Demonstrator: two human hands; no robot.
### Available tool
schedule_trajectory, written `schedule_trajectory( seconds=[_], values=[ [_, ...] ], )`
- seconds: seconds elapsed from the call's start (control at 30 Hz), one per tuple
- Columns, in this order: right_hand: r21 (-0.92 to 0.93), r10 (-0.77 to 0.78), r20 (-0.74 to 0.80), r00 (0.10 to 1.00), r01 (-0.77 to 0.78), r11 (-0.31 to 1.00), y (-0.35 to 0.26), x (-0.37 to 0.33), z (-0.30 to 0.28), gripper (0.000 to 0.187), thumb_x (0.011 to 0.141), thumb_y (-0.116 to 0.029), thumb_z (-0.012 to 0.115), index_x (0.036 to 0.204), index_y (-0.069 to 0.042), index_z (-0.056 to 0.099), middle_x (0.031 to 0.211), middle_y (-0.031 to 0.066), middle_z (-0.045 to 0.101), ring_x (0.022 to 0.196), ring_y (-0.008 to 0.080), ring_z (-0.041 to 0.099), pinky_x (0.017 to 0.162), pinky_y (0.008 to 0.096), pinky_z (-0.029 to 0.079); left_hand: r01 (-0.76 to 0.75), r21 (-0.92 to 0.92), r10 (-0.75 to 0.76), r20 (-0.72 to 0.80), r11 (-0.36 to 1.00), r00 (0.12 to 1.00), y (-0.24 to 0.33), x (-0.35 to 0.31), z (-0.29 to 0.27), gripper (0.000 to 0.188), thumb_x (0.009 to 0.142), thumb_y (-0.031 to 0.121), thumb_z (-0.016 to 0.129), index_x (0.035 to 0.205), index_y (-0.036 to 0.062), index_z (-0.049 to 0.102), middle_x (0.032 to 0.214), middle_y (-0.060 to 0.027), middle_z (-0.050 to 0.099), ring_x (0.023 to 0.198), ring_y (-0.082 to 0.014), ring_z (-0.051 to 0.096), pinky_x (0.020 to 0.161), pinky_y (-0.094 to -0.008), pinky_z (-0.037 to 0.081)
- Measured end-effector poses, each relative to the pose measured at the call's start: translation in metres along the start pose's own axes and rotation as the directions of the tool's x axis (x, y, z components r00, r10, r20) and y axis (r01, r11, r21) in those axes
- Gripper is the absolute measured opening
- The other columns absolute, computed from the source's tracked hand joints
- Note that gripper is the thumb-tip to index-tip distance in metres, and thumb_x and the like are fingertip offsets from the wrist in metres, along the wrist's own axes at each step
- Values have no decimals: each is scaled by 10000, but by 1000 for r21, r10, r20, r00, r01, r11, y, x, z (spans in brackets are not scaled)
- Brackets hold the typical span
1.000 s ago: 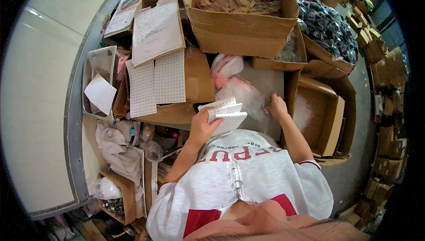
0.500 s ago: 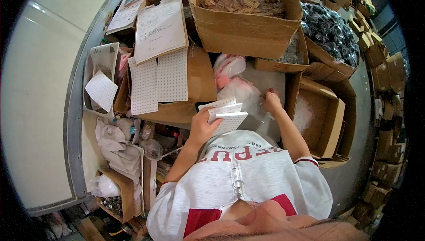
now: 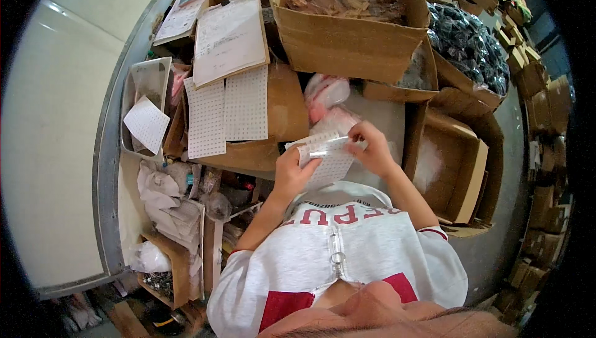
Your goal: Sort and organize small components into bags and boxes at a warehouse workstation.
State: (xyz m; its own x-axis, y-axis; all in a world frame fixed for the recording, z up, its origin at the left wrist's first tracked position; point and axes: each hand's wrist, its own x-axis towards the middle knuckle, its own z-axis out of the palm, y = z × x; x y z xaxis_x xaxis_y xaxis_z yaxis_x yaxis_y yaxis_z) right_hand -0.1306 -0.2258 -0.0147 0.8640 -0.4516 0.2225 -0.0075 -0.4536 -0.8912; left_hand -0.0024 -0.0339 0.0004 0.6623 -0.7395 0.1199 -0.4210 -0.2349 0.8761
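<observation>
Printed sheets: the white wad (image 3: 331, 165) lies between the two hands, just in front of the shirt (image 3: 338, 248).
Nearer hand: both touch or nearly touch it; the left hand (image 3: 293, 170) grips its left end, the right hand (image 3: 371, 149) is at its upper right edge.
Lie of the long axis: the folded upper edge runs crosswise from left hand to right, rising slightly rightward; the lower part slants toward the body.
Left grip: thumb over the near face, fingers behind, holding the wad.
Right fingers: drawn close together at the paper's edge; whether they pinch it or something small, I cannot tell.
Look of the paper: thin, white, rows of tiny dark marks, folded into layers, with a bright pale band along the fold.
Beyond the hands: pink-and-clear plastic bags (image 3: 327, 94) on the grey surface (image 3: 380, 113).
Left of the left hand: two flat sheets (image 3: 226, 111) over a brown carton (image 3: 288, 108).
Right of the right hand: a tan box (image 3: 473, 182).
</observation>
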Motion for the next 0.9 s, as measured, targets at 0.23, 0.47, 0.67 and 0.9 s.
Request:
schedule_trajectory(
  seconds=[0.23,0.47,0.67,0.9],
  values=[
    [-153,-165,168,972,191,970,-33,0,17,229,779,-74,703,975,-33,592,912,152,617,866,291,634,740,381,503,78,-168,-72,41,983,997,4,3,7,273,790,85,724,1041,2,656,990,-87,690,882,-158,633,786,-300,490],
    [69,22,219,975,-38,997,-36,2,10,215,764,-3,696,964,-6,615,884,136,643,806,255,642,715,331,510,88,-352,-97,-8,932,995,-2,-4,3,278,816,10,674,1086,-27,622,1010,-74,674,916,-138,617,813,-289,485],
    [-7,-57,191,980,59,998,-42,7,12,184,775,-46,683,944,-11,618,904,163,624,822,315,626,719,374,507,75,-424,-96,-28,902,995,0,-4,6,296,807,-39,659,1100,-23,618,1016,-62,672,906,-121,617,799,-274,491],
    [-59,-29,168,985,39,997,-44,3,14,155,758,-69,681,892,-32,614,916,173,604,832,367,607,719,421,495,-16,-307,-22,-120,951,993,4,-3,12,248,796,-28,668,1042,-40,641,922,-48,660,758,-94,590,659,-245,484]
  ],
)
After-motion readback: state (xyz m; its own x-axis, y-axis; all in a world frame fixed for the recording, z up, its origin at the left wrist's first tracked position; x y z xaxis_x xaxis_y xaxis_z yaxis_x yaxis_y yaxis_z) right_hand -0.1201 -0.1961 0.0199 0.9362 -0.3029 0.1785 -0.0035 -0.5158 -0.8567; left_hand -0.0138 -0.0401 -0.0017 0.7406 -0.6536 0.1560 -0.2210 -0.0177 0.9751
